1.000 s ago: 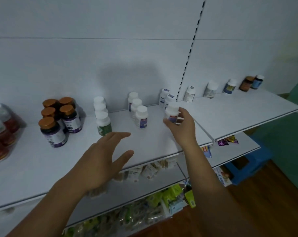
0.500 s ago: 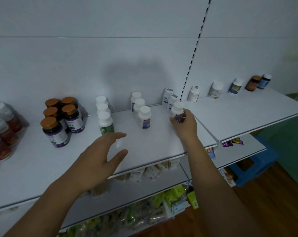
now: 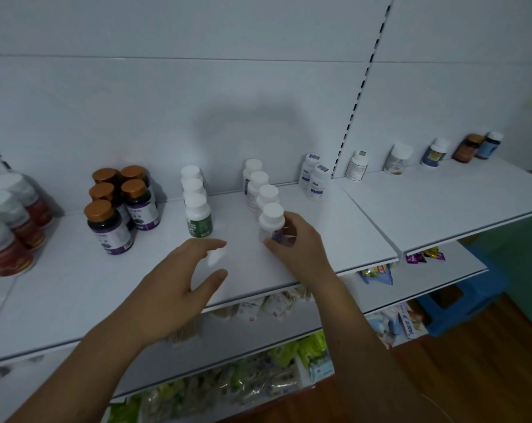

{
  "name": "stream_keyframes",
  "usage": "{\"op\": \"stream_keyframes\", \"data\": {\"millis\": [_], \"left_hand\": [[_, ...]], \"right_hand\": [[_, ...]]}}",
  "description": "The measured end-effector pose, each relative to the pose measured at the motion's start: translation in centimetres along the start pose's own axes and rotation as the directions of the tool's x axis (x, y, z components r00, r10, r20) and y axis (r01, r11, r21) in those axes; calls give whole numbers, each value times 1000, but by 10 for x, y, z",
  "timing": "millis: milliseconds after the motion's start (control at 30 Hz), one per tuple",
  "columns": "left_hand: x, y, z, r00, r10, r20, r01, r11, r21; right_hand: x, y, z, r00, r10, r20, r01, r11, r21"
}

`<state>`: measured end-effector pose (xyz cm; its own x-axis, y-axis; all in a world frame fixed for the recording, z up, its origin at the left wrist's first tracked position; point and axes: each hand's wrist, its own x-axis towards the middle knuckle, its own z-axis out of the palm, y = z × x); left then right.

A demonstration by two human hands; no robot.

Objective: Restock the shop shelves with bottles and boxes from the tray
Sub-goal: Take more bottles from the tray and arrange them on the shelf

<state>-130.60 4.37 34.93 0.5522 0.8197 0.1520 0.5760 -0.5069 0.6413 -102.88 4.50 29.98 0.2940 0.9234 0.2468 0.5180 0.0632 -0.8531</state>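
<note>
Hands nearest me: my left hand hovers over the shelf's front edge, fingers spread and loose, holding nothing. My right hand curls round a bottle, a squat white plastic cylinder with a smooth round white cap and a label showing blue and red. It is upright on the flat, matt white shelf, at the front of a file of three like bottles. To the left stands a green-labelled row, then dark glossy jars with coppery caps. Two white bottles stand by the back panel.
</note>
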Motion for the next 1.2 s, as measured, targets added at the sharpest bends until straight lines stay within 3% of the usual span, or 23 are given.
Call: {"op": "stream_keyframes", "data": {"millis": [700,867,933,1033,1200], "left_hand": [[-10,-17,-19,998,-23,-50,24,1000,13],[-17,-19,-30,997,-41,-72,44,998,41],[-24,-20,-41,995,-33,-99,43,995,92],[-40,-27,-71,985,-38,-171,72,977,199],[-101,-52,-131,921,-127,-368,231,939,255]], "right_hand": [[-2,-4,7,997,43,-59,-44,999,-22],[-9,-16,2,992,112,-57,-114,993,-41],[-16,-32,-1,991,34,-131,-49,992,-115],[-26,-78,4,961,-220,-168,188,964,-187],[-41,-173,85,860,-466,208,494,862,-113]]}}
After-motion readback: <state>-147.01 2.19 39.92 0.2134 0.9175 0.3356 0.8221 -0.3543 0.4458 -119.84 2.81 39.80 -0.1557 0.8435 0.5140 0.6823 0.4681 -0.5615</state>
